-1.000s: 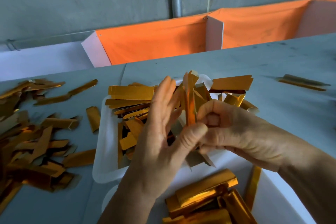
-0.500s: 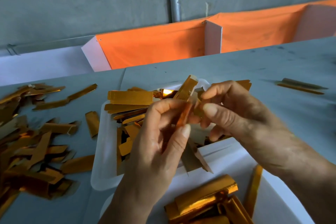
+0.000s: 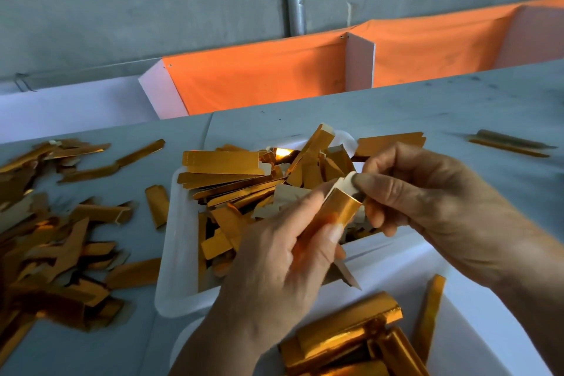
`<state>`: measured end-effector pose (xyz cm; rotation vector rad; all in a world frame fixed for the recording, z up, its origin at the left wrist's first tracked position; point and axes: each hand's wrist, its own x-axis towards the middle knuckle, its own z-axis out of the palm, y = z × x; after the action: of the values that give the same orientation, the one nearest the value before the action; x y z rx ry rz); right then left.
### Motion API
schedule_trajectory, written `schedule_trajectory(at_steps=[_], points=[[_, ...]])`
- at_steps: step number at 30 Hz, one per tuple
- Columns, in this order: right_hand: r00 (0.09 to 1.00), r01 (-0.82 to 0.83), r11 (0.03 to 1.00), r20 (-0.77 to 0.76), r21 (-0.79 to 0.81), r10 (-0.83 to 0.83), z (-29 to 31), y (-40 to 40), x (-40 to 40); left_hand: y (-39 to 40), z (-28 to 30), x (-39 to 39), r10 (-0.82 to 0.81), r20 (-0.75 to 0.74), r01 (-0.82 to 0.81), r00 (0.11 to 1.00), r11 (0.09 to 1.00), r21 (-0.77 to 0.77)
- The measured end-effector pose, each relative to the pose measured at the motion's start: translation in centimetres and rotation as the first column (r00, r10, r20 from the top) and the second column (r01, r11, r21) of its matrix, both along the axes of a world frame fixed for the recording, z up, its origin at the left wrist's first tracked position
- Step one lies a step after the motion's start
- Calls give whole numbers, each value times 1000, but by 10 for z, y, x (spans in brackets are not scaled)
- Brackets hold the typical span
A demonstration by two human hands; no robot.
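You are holding a gold card strip (image 3: 338,214) above the near edge of a white tray (image 3: 178,241), at the middle of the grey table (image 3: 396,107). Your left hand (image 3: 274,272) is wrapping its fingers and thumb round the strip's lower half, hiding most of it, so only a short gold stretch is showing. Your right hand (image 3: 427,192) is pinching the strip's pale upper end between thumb and forefinger, with its other fingers curling underneath, partly out of sight. Whether the strip is folded flat or rolled is hard to tell. The tray behind is sitting heaped with loose gold strips (image 3: 222,162), partly covered by both hands. A blurred pile of more strips (image 3: 52,241) is running off the left edge. Folded gold pieces (image 3: 348,336) in a second white tray (image 3: 403,272) are being cut off by the bottom edge. Two strips (image 3: 509,143) are lying well apart on the right, too smeared to make out.
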<state>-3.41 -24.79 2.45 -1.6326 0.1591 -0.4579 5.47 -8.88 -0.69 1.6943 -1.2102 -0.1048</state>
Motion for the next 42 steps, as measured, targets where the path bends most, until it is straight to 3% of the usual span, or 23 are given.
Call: schedule_trajectory(at_steps=[4,7,17,23,32,42], points=[[998,36,998,-51,56,-33,-1,1,1,-3,0,1,246,240,-244,939,969,-38],[998,16,995,-58,100,-10,-1,2,1,-4,0,1,287,313,-270,905,958,-98],[998,-54,974,-14,218,58,2,5,1,-2,-5,3,168,-28,-170,985,972,-163],[997,-77,954,-4,290,81,-2,4,1,0,-2,3,126,-7,-125,992,975,-181],[980,-160,938,-63,307,188,-5,2,3,3,-2,5,59,67,-53,996,995,-83],[942,-263,871,-84,414,324,-7,-14,-1,3,1,5,13,111,2,994,992,-126]])
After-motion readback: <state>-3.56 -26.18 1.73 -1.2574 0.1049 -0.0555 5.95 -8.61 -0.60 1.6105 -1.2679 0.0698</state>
